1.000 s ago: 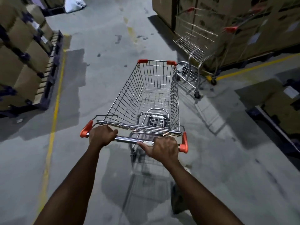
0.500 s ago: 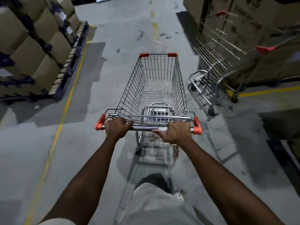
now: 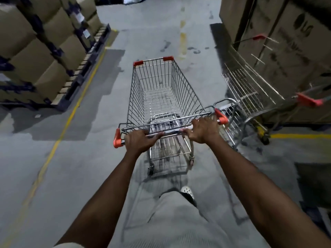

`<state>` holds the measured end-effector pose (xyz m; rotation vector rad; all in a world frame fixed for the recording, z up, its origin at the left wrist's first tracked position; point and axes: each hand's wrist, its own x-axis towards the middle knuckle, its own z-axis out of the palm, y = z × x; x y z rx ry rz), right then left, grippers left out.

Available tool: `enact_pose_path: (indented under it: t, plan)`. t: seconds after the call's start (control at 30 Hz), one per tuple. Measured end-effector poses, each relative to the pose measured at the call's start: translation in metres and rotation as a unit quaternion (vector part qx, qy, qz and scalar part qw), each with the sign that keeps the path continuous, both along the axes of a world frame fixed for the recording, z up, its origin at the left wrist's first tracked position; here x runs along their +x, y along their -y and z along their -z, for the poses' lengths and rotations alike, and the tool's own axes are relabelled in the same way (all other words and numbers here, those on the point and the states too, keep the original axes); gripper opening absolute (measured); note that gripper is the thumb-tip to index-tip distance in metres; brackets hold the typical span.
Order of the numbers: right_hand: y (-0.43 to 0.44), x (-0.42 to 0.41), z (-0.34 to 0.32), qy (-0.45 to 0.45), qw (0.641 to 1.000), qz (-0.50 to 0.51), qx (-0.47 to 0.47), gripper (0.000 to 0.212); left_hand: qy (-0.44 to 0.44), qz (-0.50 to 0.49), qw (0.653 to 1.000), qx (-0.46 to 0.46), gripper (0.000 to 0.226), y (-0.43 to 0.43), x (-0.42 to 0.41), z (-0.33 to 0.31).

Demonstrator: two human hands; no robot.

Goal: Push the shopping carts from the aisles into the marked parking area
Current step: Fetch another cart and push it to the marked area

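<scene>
The left hand (image 3: 138, 140) and right hand (image 3: 203, 130) are both gripping the chrome handle (image 3: 172, 132) of an empty silver wire shopping cart with orange caps (image 3: 161, 90), which is sitting mid-aisle just beside a similar wire cart (image 3: 250, 90) near a yellow floor line (image 3: 300, 136), so parking is seemingly not yet done.

The second cart (image 3: 250, 88) is motion-blurred, its handle cut by the right edge; printing on the cartons (image 3: 297, 51) is illegible.
</scene>
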<state>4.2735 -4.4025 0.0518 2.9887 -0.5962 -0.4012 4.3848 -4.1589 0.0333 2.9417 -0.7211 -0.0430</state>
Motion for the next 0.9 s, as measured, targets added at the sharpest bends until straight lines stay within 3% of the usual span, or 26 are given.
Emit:
enact_pose_path:
  t: [0.43,0.9]
  plan:
    - [0.172,0.16,0.008,-0.009,0.992,-0.123,-0.007,0.065,-0.039,-0.103,0.994,0.019,0.095,0.156,0.106,0.002]
    - [0.31,0.376,0.011,0.023,0.953,-0.301,0.006,0.068,-0.022,-0.28,0.96,-0.006,0.088,0.293,0.228,0.005]
